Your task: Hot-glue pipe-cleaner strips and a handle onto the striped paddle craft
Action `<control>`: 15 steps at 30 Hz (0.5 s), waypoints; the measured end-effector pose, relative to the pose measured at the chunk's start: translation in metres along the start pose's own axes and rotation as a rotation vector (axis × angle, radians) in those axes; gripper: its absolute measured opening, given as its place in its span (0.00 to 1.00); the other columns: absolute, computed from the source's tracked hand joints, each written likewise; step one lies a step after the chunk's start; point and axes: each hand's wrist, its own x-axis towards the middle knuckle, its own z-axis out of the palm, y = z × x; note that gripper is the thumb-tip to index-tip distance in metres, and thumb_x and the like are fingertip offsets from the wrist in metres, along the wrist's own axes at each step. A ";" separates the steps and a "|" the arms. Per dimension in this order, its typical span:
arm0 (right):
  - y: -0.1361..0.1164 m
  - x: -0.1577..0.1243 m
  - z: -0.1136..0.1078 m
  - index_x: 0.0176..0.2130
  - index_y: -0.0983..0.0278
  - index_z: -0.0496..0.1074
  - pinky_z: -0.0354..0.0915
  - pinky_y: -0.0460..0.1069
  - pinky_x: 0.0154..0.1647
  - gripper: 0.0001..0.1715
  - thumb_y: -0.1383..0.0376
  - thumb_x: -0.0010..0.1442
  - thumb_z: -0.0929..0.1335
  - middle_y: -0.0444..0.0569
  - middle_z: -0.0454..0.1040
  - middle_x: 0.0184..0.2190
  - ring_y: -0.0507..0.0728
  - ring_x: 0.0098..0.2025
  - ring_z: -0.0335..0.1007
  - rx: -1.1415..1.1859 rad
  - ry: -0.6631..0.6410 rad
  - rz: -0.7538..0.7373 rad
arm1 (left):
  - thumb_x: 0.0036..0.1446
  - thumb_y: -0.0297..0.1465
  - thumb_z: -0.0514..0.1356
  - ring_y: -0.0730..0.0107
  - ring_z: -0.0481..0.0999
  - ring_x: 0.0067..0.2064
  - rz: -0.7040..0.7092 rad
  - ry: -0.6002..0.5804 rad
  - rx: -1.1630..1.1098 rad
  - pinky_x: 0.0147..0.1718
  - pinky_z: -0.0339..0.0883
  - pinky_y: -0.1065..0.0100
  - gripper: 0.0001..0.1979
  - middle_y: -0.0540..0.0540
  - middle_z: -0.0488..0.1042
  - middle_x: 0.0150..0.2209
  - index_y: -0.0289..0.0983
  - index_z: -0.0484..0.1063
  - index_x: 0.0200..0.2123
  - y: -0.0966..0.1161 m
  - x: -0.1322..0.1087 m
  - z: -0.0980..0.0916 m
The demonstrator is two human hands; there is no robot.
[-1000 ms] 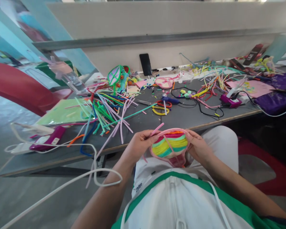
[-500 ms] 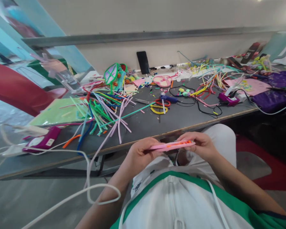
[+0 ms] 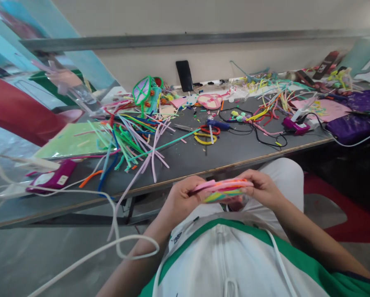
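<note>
Between both hands, above my lap, is a flat pink craft piece with orange on its upper side and yellow and green strips on the face turned toward me. My left hand pinches its left end, thumb on the near side. At the other end my right hand grips the edge between thumb and fingers. The piece is tilted, so most of its far face is hidden. Past it, on the table, lie scissors with red and yellow handles and a blue glue gun.
Loose pipe cleaners spread over the left of the grey table. A phone leans on the wall. Purple power strips sit at both sides. A white cable loops across my left arm. A green lantern-like craft stands behind.
The pink piece has turned from nearly edge-on, so its near face with yellow and green strips now shows. Both hands keep their hold. The view has shifted slightly.
</note>
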 end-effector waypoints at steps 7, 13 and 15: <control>-0.006 0.024 0.007 0.39 0.62 0.75 0.69 0.46 0.34 0.10 0.61 0.57 0.70 0.45 0.77 0.33 0.53 0.34 0.73 -0.143 0.158 0.034 | 0.63 0.35 0.56 0.62 0.73 0.47 0.030 -0.056 0.104 0.46 0.67 0.64 0.16 0.41 0.75 0.46 0.36 0.74 0.51 0.002 0.022 -0.017; -0.028 0.018 0.024 0.43 0.62 0.72 0.69 0.46 0.35 0.09 0.67 0.60 0.67 0.48 0.79 0.35 0.53 0.34 0.75 -0.536 -0.008 -0.326 | 0.65 0.29 0.53 0.71 0.73 0.42 0.177 -0.081 0.282 0.42 0.66 0.71 0.15 0.43 0.75 0.43 0.36 0.72 0.52 0.024 0.010 -0.033; -0.029 0.014 0.030 0.44 0.62 0.69 0.70 0.46 0.36 0.11 0.68 0.60 0.67 0.49 0.78 0.37 0.53 0.37 0.76 -0.577 -0.017 -0.355 | 0.64 0.28 0.53 0.72 0.73 0.43 0.193 -0.135 0.281 0.42 0.66 0.73 0.14 0.45 0.76 0.42 0.37 0.73 0.50 0.028 0.006 -0.031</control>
